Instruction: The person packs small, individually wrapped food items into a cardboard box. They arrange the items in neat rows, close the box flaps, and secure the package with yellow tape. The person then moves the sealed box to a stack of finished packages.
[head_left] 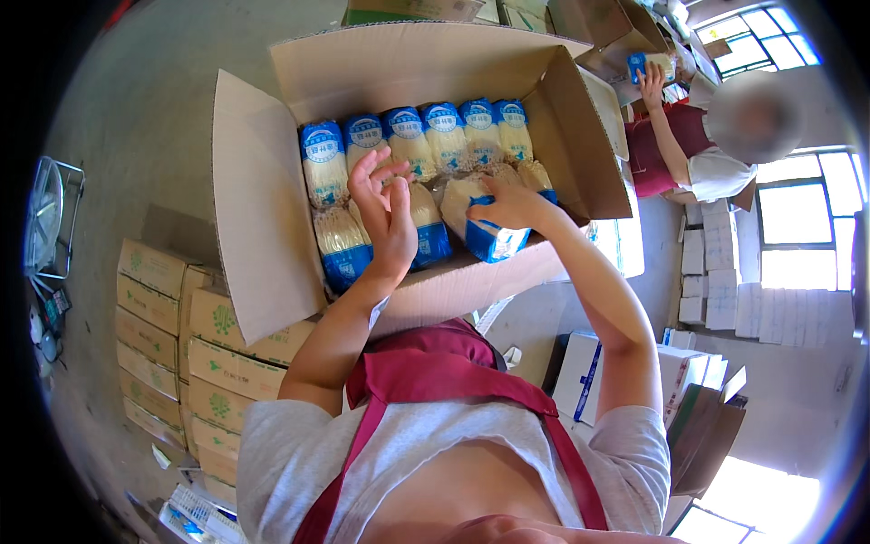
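Note:
Before me stands an open cardboard carton (421,61) holding two rows of blue-and-clear plastic packs of pale, thin-stemmed enoki mushrooms. The far row of packs (408,139) lies side by side with the printed blue ends away from me. In the near row, a pack (343,251) at the left has its blue end towards me. My right hand (513,204) grips a tilted pack (486,238) over the near row, partly covering it. Fingers spread, my left hand (387,214) is raised over the packs at the left and holds nothing. It hides parts of the packs beneath.
Stacked printed cartons (217,367) stand at the lower left. A co-worker (669,143) at the upper right holds a similar pack (637,66) near another open carton (605,34). White boxes (720,251) line the wall. A fan (51,217) stands at the far left.

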{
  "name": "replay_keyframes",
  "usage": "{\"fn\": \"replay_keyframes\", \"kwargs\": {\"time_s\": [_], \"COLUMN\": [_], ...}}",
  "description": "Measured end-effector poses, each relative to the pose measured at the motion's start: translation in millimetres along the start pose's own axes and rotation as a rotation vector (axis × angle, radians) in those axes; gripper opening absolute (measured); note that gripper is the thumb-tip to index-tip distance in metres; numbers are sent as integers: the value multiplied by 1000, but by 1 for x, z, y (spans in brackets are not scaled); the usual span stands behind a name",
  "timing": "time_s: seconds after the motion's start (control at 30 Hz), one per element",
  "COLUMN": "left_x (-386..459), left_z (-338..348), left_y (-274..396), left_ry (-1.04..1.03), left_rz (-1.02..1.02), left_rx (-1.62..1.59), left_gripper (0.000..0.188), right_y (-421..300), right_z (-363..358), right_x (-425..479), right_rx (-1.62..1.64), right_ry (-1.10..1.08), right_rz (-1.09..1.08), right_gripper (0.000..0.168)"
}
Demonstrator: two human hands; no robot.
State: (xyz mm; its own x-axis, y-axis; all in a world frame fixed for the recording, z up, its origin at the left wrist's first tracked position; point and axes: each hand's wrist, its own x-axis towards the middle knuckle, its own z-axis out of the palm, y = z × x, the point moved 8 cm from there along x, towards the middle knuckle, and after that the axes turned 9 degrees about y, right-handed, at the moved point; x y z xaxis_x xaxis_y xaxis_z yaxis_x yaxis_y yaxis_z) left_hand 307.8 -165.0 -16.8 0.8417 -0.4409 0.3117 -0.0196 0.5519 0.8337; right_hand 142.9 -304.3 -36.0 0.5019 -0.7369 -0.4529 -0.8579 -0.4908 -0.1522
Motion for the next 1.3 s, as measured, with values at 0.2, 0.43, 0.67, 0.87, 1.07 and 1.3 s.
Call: {"fn": "replay_keyframes", "kwargs": {"time_s": [0.2,0.43,0.67,0.87,1.07,1.3], "left_x": [-2,-1,0,-1,-3,-11], "left_z": [-6,-7,-5,-1,-1,14], "left_y": [-5,-2,-1,-7,-18,-26], "left_ry": [21,15,21,-7,-12,-122], "left_rz": [-73,-97,-87,-137,-191,-184], "left_rx": [-76,-58,-26,-36,4,137], "left_gripper": [42,37,28,27,25,24], "right_y": [-22,-43,-22,-8,0,201], "right_z": [41,42,83,109,33,181], "right_x": [16,1,3,10,-42,-160], "right_rx": [-138,-320,-280,-203,449,671], "right_ry": [116,-31,-117,-89,185,-263], "right_rz": [18,-53,-251,-167,-151,479], "right_gripper": [87,95,91,93,47,36]}}
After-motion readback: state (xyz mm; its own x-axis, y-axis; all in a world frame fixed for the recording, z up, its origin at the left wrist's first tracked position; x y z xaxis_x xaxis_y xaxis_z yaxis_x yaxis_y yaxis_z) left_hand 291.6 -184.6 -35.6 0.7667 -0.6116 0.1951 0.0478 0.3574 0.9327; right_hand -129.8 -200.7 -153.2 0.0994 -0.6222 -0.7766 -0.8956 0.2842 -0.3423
